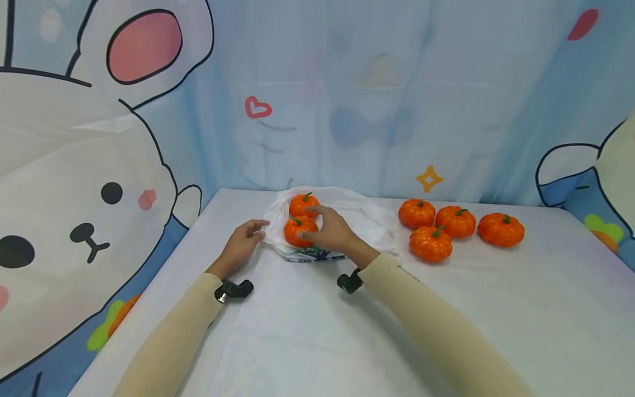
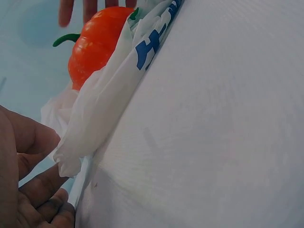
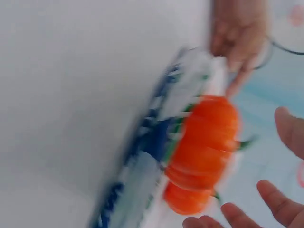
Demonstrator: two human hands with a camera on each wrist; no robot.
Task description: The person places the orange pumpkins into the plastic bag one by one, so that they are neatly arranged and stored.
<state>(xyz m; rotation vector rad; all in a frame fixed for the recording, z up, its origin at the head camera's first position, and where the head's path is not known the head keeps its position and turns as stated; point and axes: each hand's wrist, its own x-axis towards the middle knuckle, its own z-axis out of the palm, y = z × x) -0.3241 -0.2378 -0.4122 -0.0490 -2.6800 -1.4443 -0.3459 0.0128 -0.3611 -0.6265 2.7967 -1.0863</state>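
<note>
Pumpkins [image 1: 300, 232] lie between spread right hand [image 1: 335, 230] and left hand [image 1: 240, 247] pinching the white bag [image 1: 373, 223].

Place: a curtained-off tabletop station; whether within a home, studio or lab cannot be determined. Evidence: a white table [image 1: 297, 331] backed and flanked by a blue curtain [image 1: 471, 110] printed with cartoon animals [image 1: 59, 165], a heart [image 1: 258, 107] and a star [image 1: 429, 178].
</note>
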